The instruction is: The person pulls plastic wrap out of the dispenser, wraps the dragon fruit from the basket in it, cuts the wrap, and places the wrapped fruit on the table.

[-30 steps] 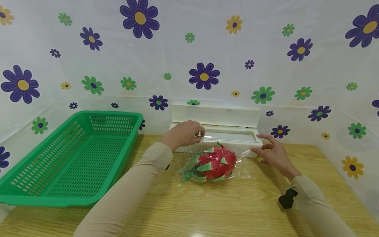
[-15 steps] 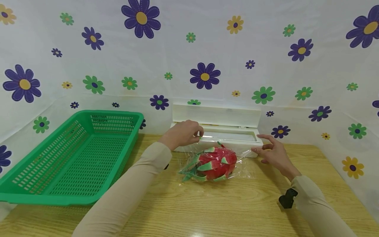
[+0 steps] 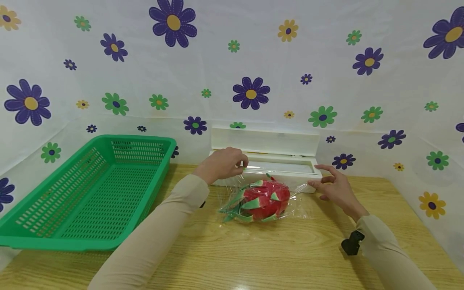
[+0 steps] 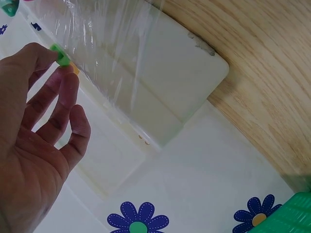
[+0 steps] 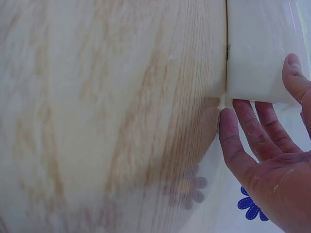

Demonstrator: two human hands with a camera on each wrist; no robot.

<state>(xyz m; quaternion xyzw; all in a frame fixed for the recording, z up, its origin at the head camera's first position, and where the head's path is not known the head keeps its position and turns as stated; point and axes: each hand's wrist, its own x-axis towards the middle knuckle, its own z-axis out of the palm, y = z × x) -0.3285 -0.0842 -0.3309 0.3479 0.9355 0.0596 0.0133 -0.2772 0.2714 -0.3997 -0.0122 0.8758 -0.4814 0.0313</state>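
A white cling film dispenser stands on the table by the backdrop, its lid raised. At its front edge my left hand pinches a small green slide cutter between thumb and fingers; the cutter shows best in the left wrist view. Clear cling film runs down over the dispenser's front. Just before the box lies a red dragon fruit with green-tipped scales, covered by the film. My right hand holds the dispenser's right end, thumb on the front and fingers against the end face.
A large green plastic basket stands on the left of the wooden table, beside my left forearm. A white flower-printed sheet rises behind the dispenser and along the sides.
My left hand has crept slightly left along the dispenser's front edge with the slide cutter. My right hand, the dispenser and the dragon fruit keep their places.
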